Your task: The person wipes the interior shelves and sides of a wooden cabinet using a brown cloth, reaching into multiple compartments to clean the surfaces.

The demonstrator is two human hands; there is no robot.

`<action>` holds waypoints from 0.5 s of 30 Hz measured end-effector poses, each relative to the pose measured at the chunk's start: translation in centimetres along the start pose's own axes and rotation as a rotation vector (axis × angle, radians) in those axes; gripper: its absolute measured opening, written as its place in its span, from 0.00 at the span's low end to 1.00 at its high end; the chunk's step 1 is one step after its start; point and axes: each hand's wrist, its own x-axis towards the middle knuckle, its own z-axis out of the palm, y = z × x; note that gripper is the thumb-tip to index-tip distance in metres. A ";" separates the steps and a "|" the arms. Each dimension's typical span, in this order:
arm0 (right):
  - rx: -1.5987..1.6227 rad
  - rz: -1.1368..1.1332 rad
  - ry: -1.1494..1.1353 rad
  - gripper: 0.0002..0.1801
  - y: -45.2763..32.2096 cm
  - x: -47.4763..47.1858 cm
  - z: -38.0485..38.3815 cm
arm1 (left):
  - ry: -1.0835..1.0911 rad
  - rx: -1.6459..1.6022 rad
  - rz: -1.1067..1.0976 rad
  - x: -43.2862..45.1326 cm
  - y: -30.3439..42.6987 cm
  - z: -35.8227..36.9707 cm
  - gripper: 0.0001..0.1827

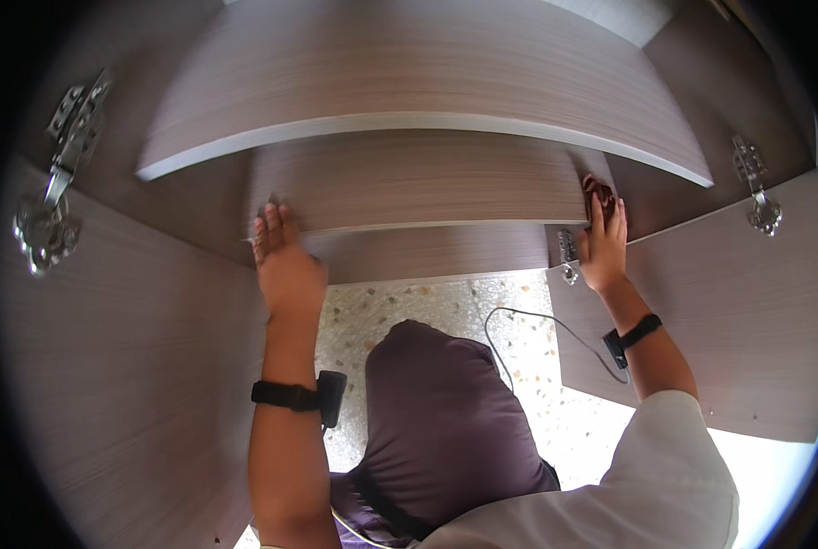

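My left hand (282, 254) lies with spread fingers at the left end of the lower wood-grain shelf (415, 182), holding nothing that shows. At that shelf's right end, my right hand (604, 237) presses a crumpled dark red cloth (599, 193) near the cabinet's side wall. The cloth sits under and beyond the fingertips. Above both hands runs the upper shelf (422, 75) with its pale front edge. Each wrist wears a black strap with a small dark device.
Open cabinet doors stand at left (127, 343) and right (710, 316), on metal hinges (45, 230). A thin cable (560, 321) runs from the right wrist device. My knee in dark purple cloth (443, 412) is over the speckled floor (354, 329).
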 end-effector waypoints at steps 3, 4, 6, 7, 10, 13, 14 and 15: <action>0.093 -0.189 -0.060 0.34 -0.5 0.6 -1.5 | -0.014 -0.009 0.023 0.2 -0.5 -0.5 0.38; 0.141 -0.272 -0.099 0.34 0.0 1.0 -1.7 | -0.028 -0.023 0.028 0.1 -0.6 -0.7 0.38; 0.168 -0.386 -0.026 0.37 0.3 2.1 -1.6 | -0.022 -0.042 0.021 0.1 -0.9 -0.6 0.38; 0.146 -0.406 -0.115 0.38 0.2 2.9 -1.7 | -0.018 -0.053 0.020 0.0 -1.0 -0.6 0.38; 0.098 -0.566 -0.192 0.44 -0.7 5.8 -1.6 | -0.035 -0.079 -0.001 0.1 -1.0 -0.7 0.38; 0.078 -0.681 -0.006 0.45 -3.8 6.5 -0.5 | -0.016 -0.078 0.020 0.0 -1.1 -0.7 0.37; 0.112 -0.659 -0.029 0.43 -5.3 6.5 0.3 | 0.000 -0.069 0.017 0.0 -1.1 -0.7 0.36; 0.166 -0.663 0.013 0.42 -7.8 7.1 0.6 | 0.014 -0.062 0.015 0.0 -1.1 -0.5 0.36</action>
